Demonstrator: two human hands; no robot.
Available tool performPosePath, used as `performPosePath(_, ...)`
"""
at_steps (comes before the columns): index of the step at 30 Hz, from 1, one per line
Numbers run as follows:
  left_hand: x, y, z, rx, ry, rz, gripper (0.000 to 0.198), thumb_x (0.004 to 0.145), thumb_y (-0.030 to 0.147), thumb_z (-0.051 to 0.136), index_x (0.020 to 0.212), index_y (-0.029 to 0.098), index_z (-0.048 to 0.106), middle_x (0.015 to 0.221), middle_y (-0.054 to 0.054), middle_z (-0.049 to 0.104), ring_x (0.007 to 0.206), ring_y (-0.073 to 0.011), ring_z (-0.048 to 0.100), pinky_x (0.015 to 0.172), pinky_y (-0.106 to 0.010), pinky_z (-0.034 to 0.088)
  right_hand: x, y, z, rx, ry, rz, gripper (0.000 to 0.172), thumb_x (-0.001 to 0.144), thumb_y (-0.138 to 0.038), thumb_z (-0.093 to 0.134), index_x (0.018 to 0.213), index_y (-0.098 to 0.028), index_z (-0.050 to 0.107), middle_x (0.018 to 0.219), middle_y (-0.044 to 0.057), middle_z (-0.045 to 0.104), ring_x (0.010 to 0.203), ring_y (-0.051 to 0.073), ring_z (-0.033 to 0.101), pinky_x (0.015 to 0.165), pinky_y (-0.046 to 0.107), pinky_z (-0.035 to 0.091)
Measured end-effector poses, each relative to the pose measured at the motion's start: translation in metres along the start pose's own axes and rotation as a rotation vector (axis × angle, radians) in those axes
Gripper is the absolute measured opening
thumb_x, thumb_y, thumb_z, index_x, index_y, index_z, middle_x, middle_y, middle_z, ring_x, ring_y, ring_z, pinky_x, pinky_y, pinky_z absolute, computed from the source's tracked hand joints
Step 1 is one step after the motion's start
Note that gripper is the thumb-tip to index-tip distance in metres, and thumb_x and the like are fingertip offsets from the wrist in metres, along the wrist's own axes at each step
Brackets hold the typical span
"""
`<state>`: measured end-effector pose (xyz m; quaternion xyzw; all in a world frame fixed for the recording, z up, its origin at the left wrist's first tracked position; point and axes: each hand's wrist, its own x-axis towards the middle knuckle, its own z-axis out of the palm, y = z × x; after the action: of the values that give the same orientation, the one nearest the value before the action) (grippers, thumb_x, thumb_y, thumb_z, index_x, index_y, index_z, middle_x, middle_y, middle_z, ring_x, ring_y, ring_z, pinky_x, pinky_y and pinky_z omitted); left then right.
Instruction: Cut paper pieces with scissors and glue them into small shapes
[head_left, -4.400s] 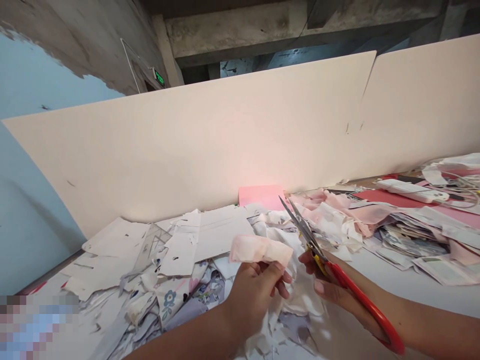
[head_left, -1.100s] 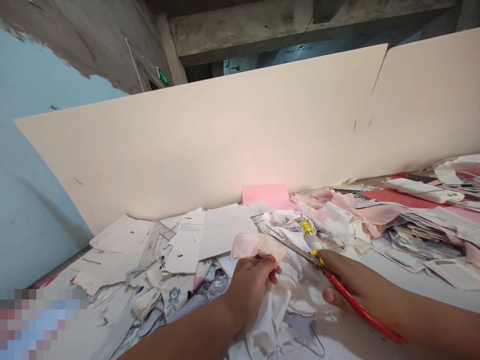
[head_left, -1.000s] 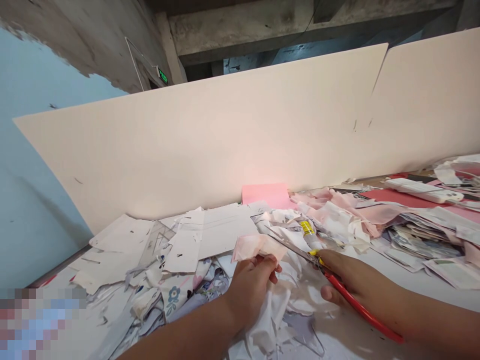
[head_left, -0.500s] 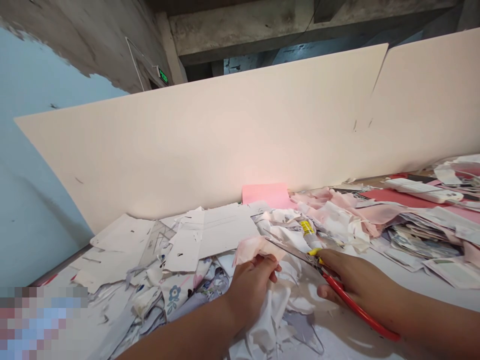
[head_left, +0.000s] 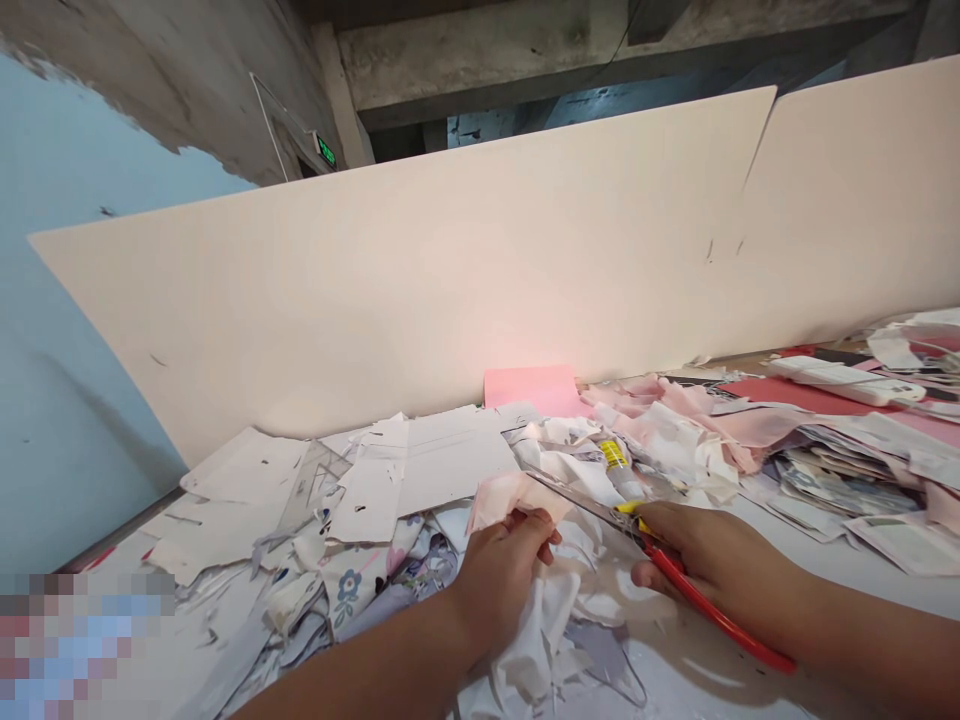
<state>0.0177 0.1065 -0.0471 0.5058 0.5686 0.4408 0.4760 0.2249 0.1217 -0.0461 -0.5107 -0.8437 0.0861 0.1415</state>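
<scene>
Between the thumb and fingers of my left hand (head_left: 504, 572) is pinched a pale pink piece of fabric (head_left: 499, 497). My right hand (head_left: 709, 560) is wrapped round scissors with red and yellow handles (head_left: 716, 618). Their blades point left and lie across the upper right edge of the pink fabric, looking nearly closed. White fabric (head_left: 544, 625) lies bunched below and between my hands. Just behind the scissors, a tube with a yellow label (head_left: 615, 458) rests among white scraps.
White card pieces (head_left: 450, 450) and floral fabric (head_left: 352, 585) cover the left side. A pink card (head_left: 532, 388) leans near the upright panel (head_left: 420, 280). Stacked fabric pieces (head_left: 840, 480), a red sheet (head_left: 802, 396) and a white device (head_left: 844, 380) lie at right.
The scissors and my right hand have shifted slightly left, and the blades look closer together. My left hand has barely moved.
</scene>
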Motion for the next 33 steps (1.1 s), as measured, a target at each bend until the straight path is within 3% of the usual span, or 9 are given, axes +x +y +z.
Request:
performPosePath(16, -0.002, 0.003, 0.000, -0.040, -0.018, 0.012, 0.027, 0.069, 0.038, 0.049, 0.053, 0.018, 0.054, 0.057, 0.000, 0.051, 0.064, -0.0139, 0.048, 0.067, -0.023, 0.036, 0.002, 0.000, -0.002, 0.017, -0.036, -0.005, 0.037, 0.075, -0.053, 0.042, 0.058, -0.020, 0.042, 0.057, 0.002, 0.054, 0.052, 0.016, 0.048, 0.048, 0.024, 0.031)
performPosePath(22, 0.002, 0.002, 0.001, -0.195, -0.082, 0.076, 0.025, 0.067, 0.031, 0.051, 0.048, 0.015, 0.052, 0.051, 0.000, 0.050, 0.055, -0.0111, 0.046, 0.061, -0.023, 0.035, 0.006, 0.004, 0.000, 0.322, -0.088, 0.039, 0.034, 0.074, -0.047, 0.047, 0.057, -0.019, 0.038, 0.055, -0.002, 0.044, 0.051, 0.013, 0.041, 0.047, 0.023, 0.030)
performPosePath(27, 0.005, -0.001, 0.001, -0.320, -0.123, 0.105, 0.020, 0.067, 0.024, 0.051, 0.049, 0.014, 0.052, 0.049, 0.000, 0.050, 0.051, -0.0093, 0.045, 0.057, -0.022, 0.035, 0.008, 0.007, 0.001, 0.546, -0.050, 0.058, 0.042, 0.073, -0.056, 0.044, 0.056, -0.020, 0.029, 0.053, -0.004, 0.030, 0.050, 0.011, 0.032, 0.044, 0.021, 0.027)
performPosePath(33, 0.010, -0.007, 0.002, -0.384, -0.191, 0.138, 0.028, 0.069, 0.031, 0.050, 0.048, 0.013, 0.051, 0.045, 0.000, 0.050, 0.045, -0.0089, 0.045, 0.052, -0.022, 0.034, 0.002, 0.004, 0.001, 0.647, -0.030, -0.054, 0.042, 0.071, -0.060, 0.044, 0.066, -0.019, 0.046, 0.060, 0.000, 0.047, 0.053, 0.013, 0.041, 0.048, 0.023, 0.034)
